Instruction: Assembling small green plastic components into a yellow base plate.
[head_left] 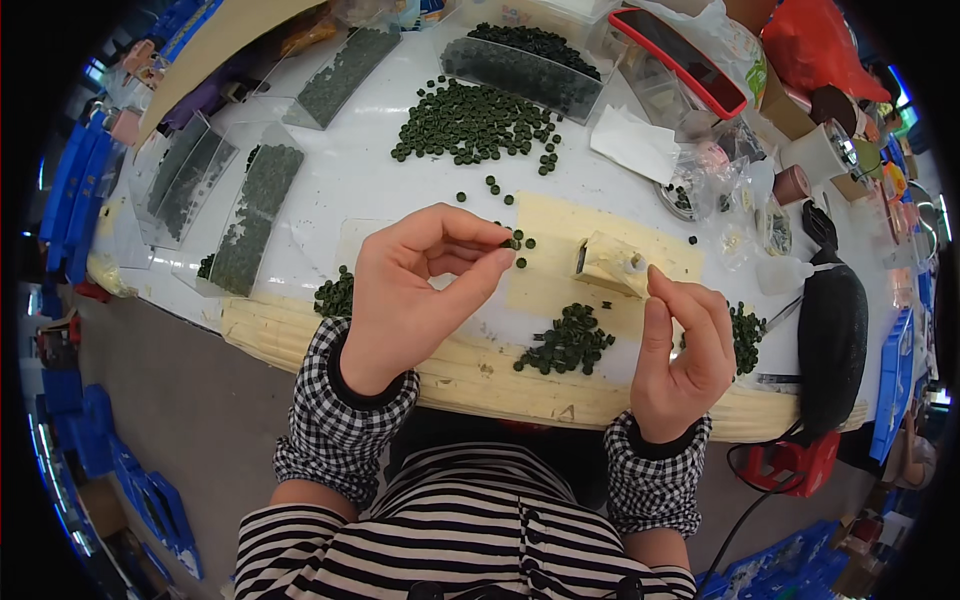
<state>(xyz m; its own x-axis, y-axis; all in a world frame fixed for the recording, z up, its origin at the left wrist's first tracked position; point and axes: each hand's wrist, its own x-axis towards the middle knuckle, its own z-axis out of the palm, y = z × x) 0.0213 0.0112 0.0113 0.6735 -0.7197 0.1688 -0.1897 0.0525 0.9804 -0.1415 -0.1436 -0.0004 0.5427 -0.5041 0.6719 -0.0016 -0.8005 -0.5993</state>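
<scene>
My left hand (425, 285) is over the middle of the table, thumb and forefinger nearly together. Their tips are right beside a few small dark green round parts (530, 243), and whether one is pinched between them is hard to see. My right hand (685, 350) has its thumb and forefinger drawn together at the right end of a small block fixture (610, 264) wrapped in cream tape. Anything in that pinch is too small to make out. A pile of dark green parts (565, 343) lies between my hands, in front of the fixture.
A large heap of green parts (475, 122) lies farther back, before a clear bin (520, 75). More clear trays (255, 210) stand at left. A red-cased phone (680, 62), white tissue (635, 143) and black wrapped object (833, 335) are at right. Cream padding (480, 385) lines the front edge.
</scene>
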